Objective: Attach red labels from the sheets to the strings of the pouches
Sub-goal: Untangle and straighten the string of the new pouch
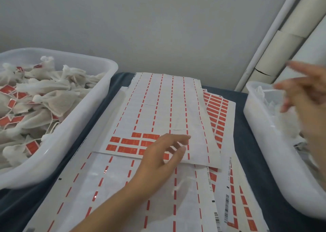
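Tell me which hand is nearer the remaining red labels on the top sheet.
Left. The left hand hovers right over the red labels; the right hand, blurred, is far off over the right-side tub.

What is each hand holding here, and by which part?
The left hand holds nothing; its loose fingers rest on the top label sheet. The right hand, over the right tub, is too blurred to tell.

Glossy paper sheets (158,111) w/ red labels (127,141), gauzy matt cloth pouches (53,101), smooth translucent plastic bins (98,94), dark cloth tabletop (247,143).
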`<act>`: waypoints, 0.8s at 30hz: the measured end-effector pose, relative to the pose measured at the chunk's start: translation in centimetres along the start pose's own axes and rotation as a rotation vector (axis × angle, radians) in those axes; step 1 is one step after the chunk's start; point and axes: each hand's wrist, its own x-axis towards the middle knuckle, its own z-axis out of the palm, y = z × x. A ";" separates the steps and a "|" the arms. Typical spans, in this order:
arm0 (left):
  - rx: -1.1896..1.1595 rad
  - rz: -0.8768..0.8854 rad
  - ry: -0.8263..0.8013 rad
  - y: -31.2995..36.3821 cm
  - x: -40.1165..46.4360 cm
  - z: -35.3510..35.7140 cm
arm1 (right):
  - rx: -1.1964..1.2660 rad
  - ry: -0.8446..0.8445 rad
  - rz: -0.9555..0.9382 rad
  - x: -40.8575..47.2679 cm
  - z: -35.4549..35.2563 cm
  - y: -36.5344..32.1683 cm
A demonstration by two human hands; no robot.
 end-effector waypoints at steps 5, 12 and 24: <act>-0.002 0.049 -0.121 0.2 -0.5 -0.4 | 0.275 -0.314 0.143 -5.6 7.4 -0.7; -0.083 -0.097 -0.058 -0.5 0.3 -0.3 | 0.694 -0.296 0.661 -8.8 11.3 3.3; -0.256 -0.211 -0.062 -0.5 0.5 -1.4 | 0.084 -0.570 0.086 -8.4 9.2 4.7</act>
